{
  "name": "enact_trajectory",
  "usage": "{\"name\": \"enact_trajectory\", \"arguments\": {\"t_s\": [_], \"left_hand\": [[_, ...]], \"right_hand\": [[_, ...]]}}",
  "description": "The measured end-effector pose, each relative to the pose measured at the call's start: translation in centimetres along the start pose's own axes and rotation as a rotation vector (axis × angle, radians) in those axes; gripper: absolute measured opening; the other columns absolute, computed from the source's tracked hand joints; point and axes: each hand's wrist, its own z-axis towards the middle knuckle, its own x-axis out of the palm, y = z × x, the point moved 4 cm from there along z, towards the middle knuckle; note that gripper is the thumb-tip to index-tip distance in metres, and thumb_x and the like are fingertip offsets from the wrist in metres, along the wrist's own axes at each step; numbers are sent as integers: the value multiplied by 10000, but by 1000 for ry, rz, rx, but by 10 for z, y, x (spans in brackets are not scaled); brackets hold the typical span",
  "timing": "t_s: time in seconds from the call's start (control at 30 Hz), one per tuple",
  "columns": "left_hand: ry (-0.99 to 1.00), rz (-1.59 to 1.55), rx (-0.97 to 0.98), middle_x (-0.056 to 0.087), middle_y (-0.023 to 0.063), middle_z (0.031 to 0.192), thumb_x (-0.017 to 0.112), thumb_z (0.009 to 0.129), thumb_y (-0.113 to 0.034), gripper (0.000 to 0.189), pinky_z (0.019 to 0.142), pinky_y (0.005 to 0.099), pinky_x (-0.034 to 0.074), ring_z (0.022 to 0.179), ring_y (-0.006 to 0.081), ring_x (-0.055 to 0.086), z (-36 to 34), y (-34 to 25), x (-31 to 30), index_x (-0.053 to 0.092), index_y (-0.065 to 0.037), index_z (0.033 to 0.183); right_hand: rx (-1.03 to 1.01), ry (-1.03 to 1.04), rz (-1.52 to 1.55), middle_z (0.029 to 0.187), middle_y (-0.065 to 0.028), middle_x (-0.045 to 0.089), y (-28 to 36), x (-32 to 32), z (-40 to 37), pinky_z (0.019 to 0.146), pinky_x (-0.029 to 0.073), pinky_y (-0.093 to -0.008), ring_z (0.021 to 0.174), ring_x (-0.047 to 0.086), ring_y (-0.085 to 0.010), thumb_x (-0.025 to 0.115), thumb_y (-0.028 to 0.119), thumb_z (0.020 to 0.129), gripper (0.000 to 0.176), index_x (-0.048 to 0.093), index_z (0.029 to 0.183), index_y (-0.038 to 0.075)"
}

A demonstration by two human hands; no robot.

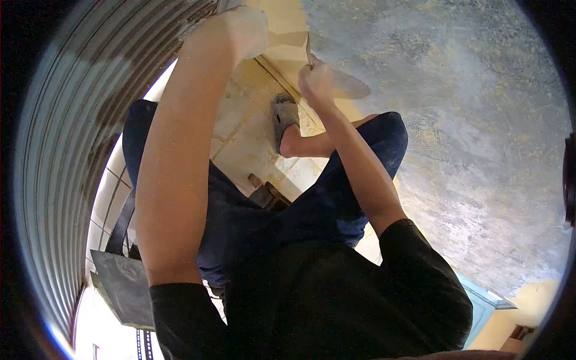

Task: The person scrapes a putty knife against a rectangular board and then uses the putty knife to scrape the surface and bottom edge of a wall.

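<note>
My right hand is closed, its fingers wrapped round a thin, flat blade-like tool seen nearly edge-on. It is close to a wall patched with grey and white over a yellowish base. A shadow falls on the wall beside the hand. My left hand reaches up to the top edge of the view, near the ribbed metal shutter and the yellow strip of wall. It looks pale and smeared, so its fingers do not show clearly.
A ribbed metal shutter curves along the left. Below are a dusty tiled floor, my foot in a grey slipper and small dark pieces. A dark flat panel stands lower left; a light-blue frame lower right.
</note>
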Motion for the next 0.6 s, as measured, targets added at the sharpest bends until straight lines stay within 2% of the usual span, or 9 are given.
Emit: {"name": "enact_trajectory", "arguments": {"t_s": [0.07,0.13,0.17,0.23,0.27,0.33,0.47,0.53,0.6], "left_hand": [[12,-31,-15,621,287,1090,626,869,-266,404,920,434,485,1059,391,606,-6,-5,3,601,67,1096],[9,-60,-37,621,282,1097,621,870,-267,402,918,436,484,1059,392,605,-13,-14,-7,599,60,1104],[60,-92,-55,619,278,1108,613,873,-275,416,921,439,482,1065,391,602,-17,-19,-13,590,60,1117],[112,-124,-68,616,275,1119,605,876,-284,429,925,442,481,1071,390,599,-14,-21,-12,580,60,1131],[139,100,20,613,273,1128,598,878,-289,436,930,441,479,1076,389,597,-5,-19,-6,575,59,1140],[164,326,110,610,272,1137,590,881,-294,443,935,441,478,1082,389,594,-4,-20,2,569,58,1149],[197,368,111,616,271,1120,592,877,-297,431,934,440,482,1068,393,598,-2,-17,10,577,45,1138],[228,351,106,618,271,1113,593,877,-299,428,932,442,483,1063,394,600,4,-14,19,579,46,1129],[199,473,175,621,272,1101,593,877,-302,437,933,444,481,1066,389,601,9,-12,24,577,57,1124]], "right_hand": [[-18,14,19,759,-340,596,-1,-1,-1,670,491,-486,766,612,-497,491,83,760,320,656,1004,-42],[123,65,104,764,-343,596,-14,1,1,669,490,-488,774,615,-494,492,76,761,304,658,984,-45],[120,64,104,764,-343,596,-17,5,2,669,490,-488,774,615,-494,492,76,761,304,658,984,-45],[-9,24,63,773,-341,603,-15,12,4,681,491,-490,789,620,-490,495,76,763,301,662,982,-44],[-4,23,59,773,-341,603,-18,10,3,681,491,-490,789,620,-490,495,76,763,301,662,982,-44],[31,27,22,786,-337,612,-18,6,3,691,494,-492,800,619,-496,507,90,766,285,666,958,-48],[156,95,89,805,-336,617,-29,4,13,691,496,-490,807,617,-503,517,108,767,273,671,925,-53],[222,138,-27,784,-345,609,-35,12,26,689,497,-485,787,620,-497,523,118,766,261,670,880,-66],[189,108,-30,764,-349,602,-33,14,18,686,497,-484,774,620,-498,524,117,765,260,668,871,-71]]}}
